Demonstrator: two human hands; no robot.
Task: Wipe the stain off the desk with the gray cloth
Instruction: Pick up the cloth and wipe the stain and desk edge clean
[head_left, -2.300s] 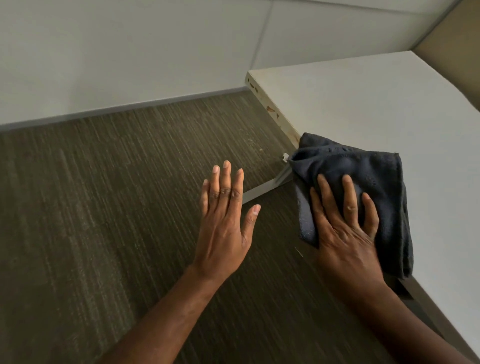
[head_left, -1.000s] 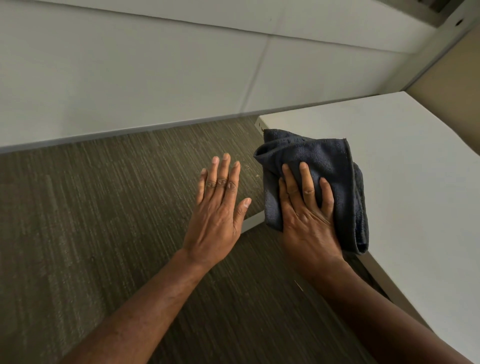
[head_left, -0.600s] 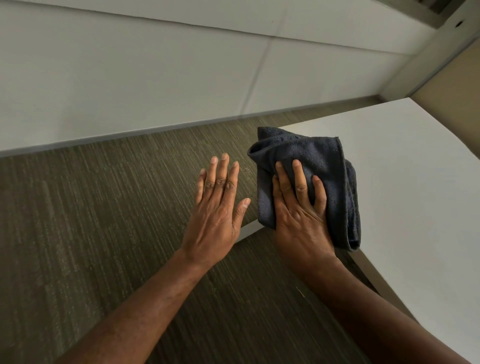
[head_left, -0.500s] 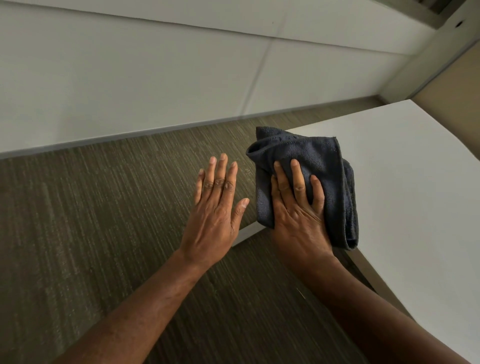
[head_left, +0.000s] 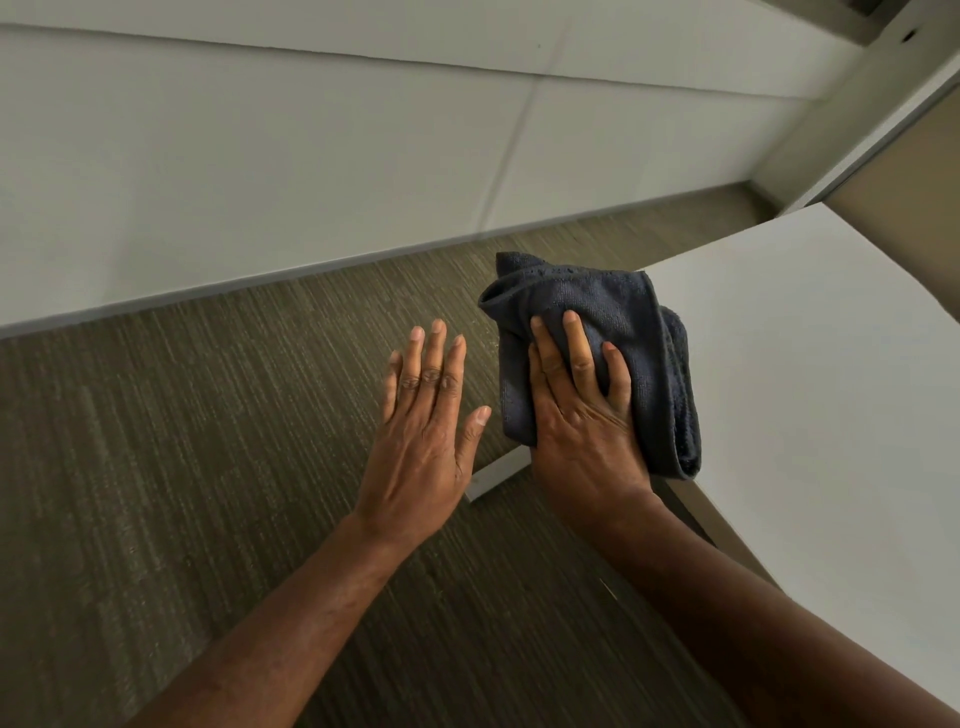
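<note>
The right hand (head_left: 582, 415) lies flat on the cloth (head_left: 597, 358), fingers spread and palm down, pressing it onto the near-left corner of the worktop (head_left: 810, 374). It presses rather than grips: nothing is pinched between the fingers. The cloth is dark gray, folded into a thick pad, and part of it hangs past the corner over the carpet (head_left: 182, 467). The left hand (head_left: 421, 421) is open and flat, fingers together, holding nothing; it hovers just beside the cloth, out over the carpet and not on the worktop, and whether it touches anything below cannot be told.

The wiping step is in hand, as I judge it. The bare part of the worktop, running from the cloth to the right edge of the view, shows an even pale surface with no mark on it. No stain is visible anywhere. If one is left, it lies under the cloth or along the corner edge that the cloth and hand hide, so whether the job is finished cannot be told from here. What is left, most likely, is a few more passes over that corner, then lifting the cloth to check the spot beneath. A pale strip (head_left: 493, 475) shows under the corner, between the two hands; what it is cannot be told.
</note>
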